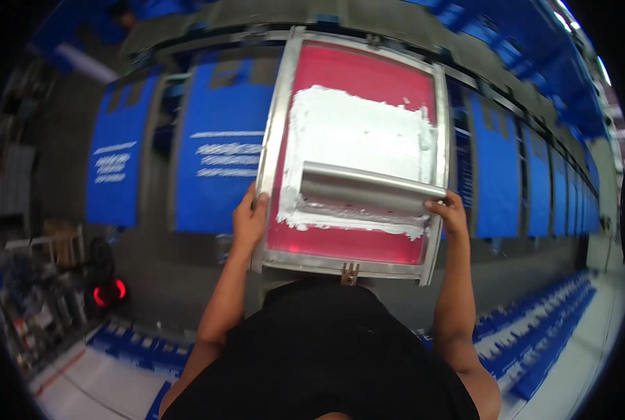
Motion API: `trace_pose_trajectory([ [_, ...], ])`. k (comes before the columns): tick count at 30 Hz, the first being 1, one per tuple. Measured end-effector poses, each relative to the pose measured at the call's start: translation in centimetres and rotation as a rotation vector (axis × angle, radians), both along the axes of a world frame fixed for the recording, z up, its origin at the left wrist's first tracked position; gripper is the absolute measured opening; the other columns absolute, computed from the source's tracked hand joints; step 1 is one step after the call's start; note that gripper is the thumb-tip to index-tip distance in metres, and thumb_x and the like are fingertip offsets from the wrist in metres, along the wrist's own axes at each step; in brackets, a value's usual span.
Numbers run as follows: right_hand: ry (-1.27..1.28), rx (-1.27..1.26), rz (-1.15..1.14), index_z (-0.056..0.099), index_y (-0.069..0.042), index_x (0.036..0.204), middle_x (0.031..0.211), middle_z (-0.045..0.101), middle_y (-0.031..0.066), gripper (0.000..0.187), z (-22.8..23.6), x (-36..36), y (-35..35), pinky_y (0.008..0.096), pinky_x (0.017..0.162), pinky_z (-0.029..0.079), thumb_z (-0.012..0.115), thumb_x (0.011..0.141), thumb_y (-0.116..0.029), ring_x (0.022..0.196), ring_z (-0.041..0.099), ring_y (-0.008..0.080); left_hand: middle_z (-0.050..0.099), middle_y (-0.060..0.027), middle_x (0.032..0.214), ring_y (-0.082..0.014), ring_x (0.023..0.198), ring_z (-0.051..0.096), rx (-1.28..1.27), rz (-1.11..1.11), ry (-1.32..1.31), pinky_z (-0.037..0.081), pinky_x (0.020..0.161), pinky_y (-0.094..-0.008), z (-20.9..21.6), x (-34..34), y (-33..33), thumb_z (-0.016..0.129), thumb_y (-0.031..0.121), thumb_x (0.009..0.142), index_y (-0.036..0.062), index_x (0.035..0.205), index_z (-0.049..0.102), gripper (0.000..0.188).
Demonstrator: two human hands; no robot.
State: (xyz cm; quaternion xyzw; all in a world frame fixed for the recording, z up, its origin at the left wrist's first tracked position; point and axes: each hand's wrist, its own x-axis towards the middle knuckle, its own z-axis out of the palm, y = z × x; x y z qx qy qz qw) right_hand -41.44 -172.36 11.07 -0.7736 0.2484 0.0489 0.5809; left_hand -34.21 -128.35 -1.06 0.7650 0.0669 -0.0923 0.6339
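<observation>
In front of my body is a screen printing frame (274,126) with silvery metal rails and pinkish-red mesh (368,63). A wide patch of white ink (354,129) covers much of the mesh, its edges ragged. Across the lower part of that ink lies a metal squeegee (368,183), its right end reaching the right rail. My left hand (249,218) is closed round the left rail, fingers partly hidden beneath it. On the other side my right hand (453,213) grips the right rail, its thumb on top, right by the squeegee's end.
Blue printed fabric pieces (221,140) lie in a row on the long table, with more blue pieces (498,164) to the right. Metal clips stick out at the frame's near edge (349,273). Behind me, stacked blue pieces (536,336) line the lower right; a red-lit device (109,292) stands lower left.
</observation>
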Motion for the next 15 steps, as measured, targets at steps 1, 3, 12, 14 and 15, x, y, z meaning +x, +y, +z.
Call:
trace_pose_trajectory([
  [1,-0.010,0.020,-0.018,0.069,0.001,0.097,0.092,0.068,0.0064,0.032,1.1,-0.9,-2.5,0.0300,0.081,0.049,0.078,0.067,-0.005,0.088,0.062,0.0160,0.065,-0.0205,0.116,-0.0218,0.108,0.061,-0.018,-0.017,0.003,0.046,0.091,-0.0317,0.2,-0.7,-3.0,0.056,0.027,0.097,0.0006,0.132,0.053,0.044],
  [3,-0.068,0.198,-0.071,0.069,0.001,0.100,0.092,0.068,0.0076,0.033,-9.8,1.1,10.8,0.0299,0.080,0.050,0.077,0.068,-0.004,0.087,0.063,0.0164,0.066,-0.0196,0.115,-0.0212,0.106,0.061,0.186,-0.061,-0.043,0.047,0.091,-0.0316,-2.9,3.9,11.3,0.056,0.027,0.097,-0.0005,0.132,0.052,0.045],
  [12,-0.020,0.112,0.138,0.070,0.003,0.099,0.084,0.068,0.0073,0.033,-11.4,4.0,5.4,0.0299,0.075,0.050,0.079,0.070,-0.012,0.081,0.063,0.0155,0.064,-0.0165,0.118,-0.0180,0.106,0.059,0.106,0.104,0.088,0.045,0.092,-0.0291,-6.4,0.3,7.5,0.055,0.029,0.098,-0.0036,0.132,0.051,0.048],
  [14,-0.026,0.083,0.170,0.071,0.002,0.097,0.084,0.068,0.0075,0.034,-12.1,4.0,5.5,0.0301,0.074,0.049,0.080,0.070,-0.017,0.079,0.062,0.0147,0.064,-0.0146,0.117,-0.0163,0.103,0.059,0.087,0.134,0.114,0.045,0.092,-0.0286,-5.5,0.3,7.1,0.055,0.027,0.098,-0.0053,0.133,0.050,0.047],
  [15,-0.024,0.055,0.160,0.071,0.002,0.097,0.084,0.068,0.0076,0.035,-12.4,4.4,5.4,0.0299,0.074,0.050,0.080,0.070,-0.017,0.079,0.062,0.0146,0.064,-0.0148,0.117,-0.0163,0.103,0.059,0.119,0.146,0.104,0.045,0.092,-0.0287,-5.1,0.7,6.9,0.055,0.027,0.098,-0.0054,0.133,0.050,0.048],
])
